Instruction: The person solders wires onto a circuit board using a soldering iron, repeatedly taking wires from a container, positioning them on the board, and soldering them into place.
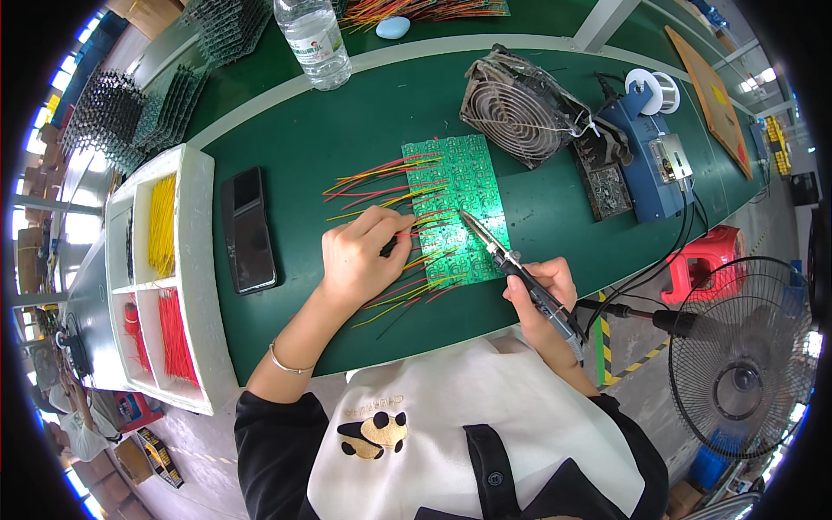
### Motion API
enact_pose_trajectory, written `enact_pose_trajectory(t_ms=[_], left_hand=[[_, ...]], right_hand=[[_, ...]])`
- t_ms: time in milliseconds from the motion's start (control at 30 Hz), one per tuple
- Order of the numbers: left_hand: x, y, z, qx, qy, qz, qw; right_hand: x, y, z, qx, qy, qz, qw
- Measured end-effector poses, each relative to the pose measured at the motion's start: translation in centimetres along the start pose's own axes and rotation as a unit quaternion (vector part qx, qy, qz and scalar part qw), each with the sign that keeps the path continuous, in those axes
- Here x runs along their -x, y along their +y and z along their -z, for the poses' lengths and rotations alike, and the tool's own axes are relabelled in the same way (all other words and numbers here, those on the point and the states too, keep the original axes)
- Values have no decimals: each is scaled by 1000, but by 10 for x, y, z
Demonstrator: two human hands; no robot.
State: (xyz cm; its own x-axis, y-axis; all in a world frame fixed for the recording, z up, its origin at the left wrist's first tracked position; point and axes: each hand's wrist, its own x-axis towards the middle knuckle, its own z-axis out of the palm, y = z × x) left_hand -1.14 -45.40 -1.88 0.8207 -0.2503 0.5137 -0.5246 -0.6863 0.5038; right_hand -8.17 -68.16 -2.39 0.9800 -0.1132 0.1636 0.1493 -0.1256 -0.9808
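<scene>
A green circuit board panel (pixel 477 186) lies on the green bench in front of me, with rows of small repeated boards. Thin red, yellow and black wires (pixel 381 195) stick out from its left part. At the panel's left edge my left hand (pixel 360 256) is closed in a pinch on a thin wire, whose colour its fingers hide. My right hand (pixel 550 299) is wrapped round a soldering iron (pixel 500 253) with a dark handle. The iron slants up and left, its tip over the middle of the panel, close to the wire ends.
On the left are a black phone (pixel 249 230) and a white divided box (pixel 221 347) of red and yellow wires. A dirty fan unit (pixel 516 113), a blue solder feeder (pixel 637 160) and its white spool (pixel 652 92) stand back right. A water bottle (pixel 314 48) stands behind.
</scene>
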Motion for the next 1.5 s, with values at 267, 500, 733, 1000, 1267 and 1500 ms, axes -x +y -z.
enact_pose_trajectory(t_ms=[267, 500, 733, 1000, 1267, 1500], left_hand=[[1, -2, -1, -6, 16, -22, 1000], [1, -1, 1, -12, 10, -22, 1000], [-1, -1, 1, -18, 22, -36, 999], [-8, -8, 7, -52, 52, -59, 996], [-3, -4, 7, -16, 47, -15, 999], [2, -3, 1, 3, 30, -24, 999]], right_hand=[[2, 1, 3, -19, 15, -8, 1000], [1, 0, 2, -21, 10, -15, 1000], [2, -1, 2, -7, 18, -14, 1000], [0, -8, 1, -34, 78, -19, 996], [-1, -2, 5, -62, 95, -3, 994], [1, 0, 2, -63, 29, -18, 997]])
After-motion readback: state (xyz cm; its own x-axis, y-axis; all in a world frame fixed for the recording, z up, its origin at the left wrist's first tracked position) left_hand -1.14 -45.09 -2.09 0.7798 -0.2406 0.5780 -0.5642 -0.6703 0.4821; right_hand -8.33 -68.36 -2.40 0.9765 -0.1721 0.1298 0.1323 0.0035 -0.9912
